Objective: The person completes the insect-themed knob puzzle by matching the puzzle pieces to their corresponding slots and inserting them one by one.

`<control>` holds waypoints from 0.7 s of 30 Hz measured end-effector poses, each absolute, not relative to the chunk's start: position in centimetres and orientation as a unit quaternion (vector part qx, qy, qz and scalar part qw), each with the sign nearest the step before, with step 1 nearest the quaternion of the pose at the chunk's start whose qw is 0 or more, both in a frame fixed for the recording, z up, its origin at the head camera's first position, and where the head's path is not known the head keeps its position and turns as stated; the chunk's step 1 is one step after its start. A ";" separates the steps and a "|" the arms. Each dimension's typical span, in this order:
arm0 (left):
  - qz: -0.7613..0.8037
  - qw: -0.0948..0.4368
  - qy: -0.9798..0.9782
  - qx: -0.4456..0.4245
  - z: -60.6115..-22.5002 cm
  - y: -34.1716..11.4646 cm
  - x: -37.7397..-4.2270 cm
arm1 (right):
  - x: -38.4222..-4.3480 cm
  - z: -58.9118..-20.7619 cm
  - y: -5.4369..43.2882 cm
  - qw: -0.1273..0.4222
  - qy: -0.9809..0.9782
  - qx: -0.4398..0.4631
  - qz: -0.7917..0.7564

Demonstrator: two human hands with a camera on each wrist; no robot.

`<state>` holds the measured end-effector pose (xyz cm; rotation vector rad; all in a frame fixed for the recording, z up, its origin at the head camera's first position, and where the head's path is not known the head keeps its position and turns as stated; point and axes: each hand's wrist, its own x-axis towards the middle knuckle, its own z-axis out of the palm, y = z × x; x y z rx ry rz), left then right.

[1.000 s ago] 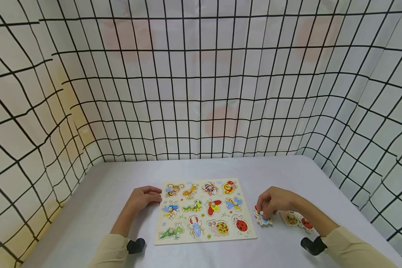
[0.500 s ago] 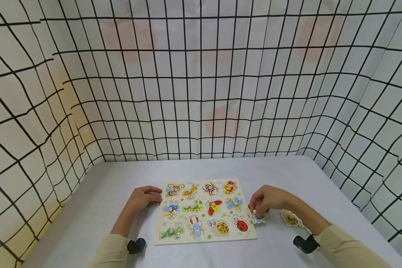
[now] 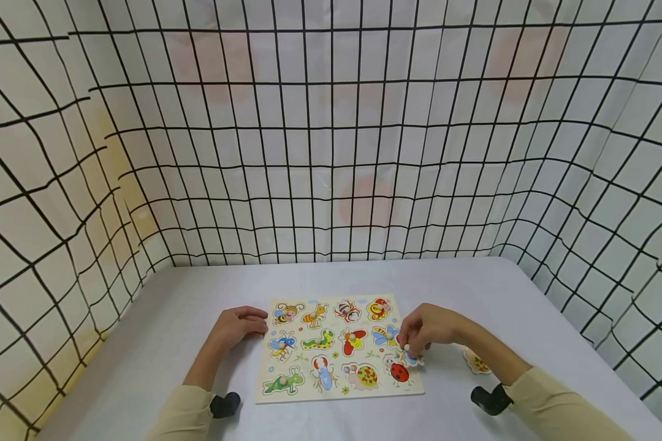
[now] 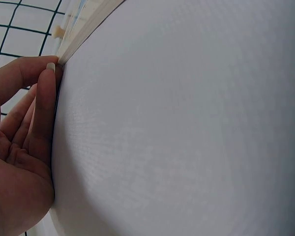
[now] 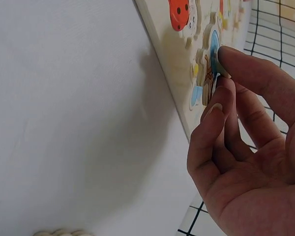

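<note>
My right hand (image 3: pixel 430 327) pinches the knob of a wooden stag beetle puzzle piece (image 3: pixel 412 360) with a blue body. The piece is over the right edge of the insect puzzle board (image 3: pixel 336 397), overlapping the ladybug picture (image 3: pixel 398 372) in the head view. In the right wrist view the piece (image 5: pixel 205 69) stands close over the board, thumb and fingertips at its knob. My left hand (image 3: pixel 236 331) rests on the table, its fingertips touching the board's left edge. Stag beetle (image 3: pixel 323 372) and snail pictures (image 3: pixel 361 375) show on the board without knobs.
A loose snail piece (image 3: pixel 477 361) lies right of the board, partly behind my right forearm. Several knobbed insect pieces, such as the grasshopper (image 3: pixel 283 381), sit in the board. White walls with black netting (image 3: pixel 331 147) enclose the table's back and sides.
My right hand has carried the stag beetle piece leftward from the table to over the board's right edge. A loose ladybug piece has become hidden behind the forearm. My left hand stays put.
</note>
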<state>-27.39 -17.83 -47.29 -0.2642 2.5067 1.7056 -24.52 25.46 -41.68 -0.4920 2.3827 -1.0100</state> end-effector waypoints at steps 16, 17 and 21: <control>0.562 0.048 0.821 -0.087 -47.5 -17.9 -27.6 | -25.0 -41.4 21.9 0.249 0.873 -0.216 -0.360; 0.562 0.048 0.821 -0.088 -47.5 -17.9 -27.6 | -25.0 -41.4 21.6 0.248 0.873 -0.220 -0.358; 0.561 0.049 0.821 -0.090 -47.4 -17.9 -27.6 | -25.3 -41.4 20.2 0.249 0.872 -0.232 -0.351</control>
